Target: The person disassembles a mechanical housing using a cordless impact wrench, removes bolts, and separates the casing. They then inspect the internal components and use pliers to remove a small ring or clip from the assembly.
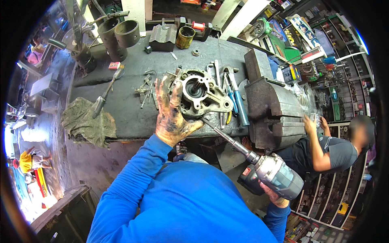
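My right hand [274, 195] is wrapped round a grey and black cordless impact wrench [279, 173]. From its nose a long socket extension [229, 140] slants up and left, its tip by the lower edge of a cast metal housing [214, 106]. The housing lies on the bench, its round bore facing up with a dark shaft inside. Against the housing's left side rests my left hand [172, 118], blackened with grease, its fingers stretched out and its thumb beside the extension's tip. Whether that tip sits on a bolt is too small to tell.
Right of the housing lie a blue-handled hammer [241, 106] and wrenches, then a large bench vise [275, 111]. A rag [87, 121] and screwdriver [100, 102] lie left. Metal cylinders [126, 34] and a rusty can [185, 38] stand behind. Another person [332, 152] works at right.
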Demonstrator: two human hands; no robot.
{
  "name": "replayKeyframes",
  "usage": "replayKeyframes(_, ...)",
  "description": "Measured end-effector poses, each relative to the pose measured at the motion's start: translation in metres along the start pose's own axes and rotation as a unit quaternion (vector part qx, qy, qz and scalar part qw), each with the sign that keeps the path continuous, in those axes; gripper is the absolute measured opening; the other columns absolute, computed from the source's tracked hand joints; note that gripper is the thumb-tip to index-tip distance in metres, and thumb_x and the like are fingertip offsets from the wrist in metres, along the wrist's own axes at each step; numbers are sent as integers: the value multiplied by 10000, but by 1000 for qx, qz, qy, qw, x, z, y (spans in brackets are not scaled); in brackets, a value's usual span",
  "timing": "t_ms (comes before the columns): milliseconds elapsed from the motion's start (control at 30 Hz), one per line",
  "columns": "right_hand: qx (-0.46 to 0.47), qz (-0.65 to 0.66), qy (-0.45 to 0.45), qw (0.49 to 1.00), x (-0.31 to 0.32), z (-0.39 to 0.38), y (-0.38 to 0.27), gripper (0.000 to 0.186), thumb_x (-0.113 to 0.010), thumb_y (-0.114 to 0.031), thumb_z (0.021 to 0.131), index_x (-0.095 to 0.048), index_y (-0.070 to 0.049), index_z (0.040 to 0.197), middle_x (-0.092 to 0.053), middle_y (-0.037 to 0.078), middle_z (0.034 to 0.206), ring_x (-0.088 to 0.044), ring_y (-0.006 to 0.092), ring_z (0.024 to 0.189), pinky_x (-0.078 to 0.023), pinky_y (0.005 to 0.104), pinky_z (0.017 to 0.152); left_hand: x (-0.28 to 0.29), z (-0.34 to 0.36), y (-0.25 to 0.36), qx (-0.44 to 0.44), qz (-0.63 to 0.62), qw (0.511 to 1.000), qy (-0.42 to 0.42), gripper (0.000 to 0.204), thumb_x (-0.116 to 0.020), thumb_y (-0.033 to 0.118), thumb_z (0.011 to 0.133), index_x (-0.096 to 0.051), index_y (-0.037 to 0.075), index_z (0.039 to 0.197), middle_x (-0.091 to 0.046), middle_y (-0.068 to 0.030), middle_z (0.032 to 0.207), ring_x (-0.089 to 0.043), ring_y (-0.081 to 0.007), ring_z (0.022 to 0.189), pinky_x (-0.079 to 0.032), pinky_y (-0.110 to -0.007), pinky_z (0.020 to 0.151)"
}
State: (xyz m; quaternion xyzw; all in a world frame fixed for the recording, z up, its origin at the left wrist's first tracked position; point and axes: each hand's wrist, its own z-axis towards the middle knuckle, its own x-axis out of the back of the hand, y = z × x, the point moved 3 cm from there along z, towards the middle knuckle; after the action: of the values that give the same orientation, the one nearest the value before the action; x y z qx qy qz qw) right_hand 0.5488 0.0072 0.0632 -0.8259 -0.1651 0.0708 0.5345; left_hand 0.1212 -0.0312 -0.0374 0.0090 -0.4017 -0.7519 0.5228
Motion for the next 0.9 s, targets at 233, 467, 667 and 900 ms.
replayKeyframes(233, 231, -400, -34, 886, -10, -8, -28, 395, -823, -70, 884, -690, -55, 1256, -763, 60, 1120, -722, 190, 1022, -577, 358, 915, -1, -1, 3, 11, -12, 1000, 8, 1467, -998, 332, 457, -175, 228, 1667, -167, -305, 1639, -143, -574, 1516, -149, -725, 1222)
replayKeyframes(467, 239, -513, -67, 822, -26, -14, -54, 424, -860, -115, 846, -709, -70, 1240, -757, 49, 1166, -712, 209, 1056, -554, 380, 957, -1, 1, 3, 3, 0, 1000, 14, 1410, -984, 323, 476, -215, 193, 1651, -217, -237, 1647, -191, -483, 1538, -140, -693, 1244)
replayKeyframes(667, 172, -478, -94, 856, -69, -12, -116, 524, -845, -172, 863, -652, -124, 1347, -706, 53, 1299, -638, 251, 1223, -484, 409, 1066, -2, -2, -4, -8, -16, 1000, 12, 1441, -1000, 327, 443, -224, 219, 1652, -157, -280, 1659, -149, -572, 1519, -182, -722, 1214)
replayKeyframes(900, 196, -587, -189, 762, -134, 13, -212, 412, -858, -160, 816, -753, -114, 1212, -732, 69, 1240, -673, 267, 1165, -512, 431, 1028, 6, -6, -39, -40, -36, 998, -42, 1490, -1029, 295, 391, -222, 309, 1643, -123, -273, 1668, -125, -599, 1515, -237, -702, 1208)
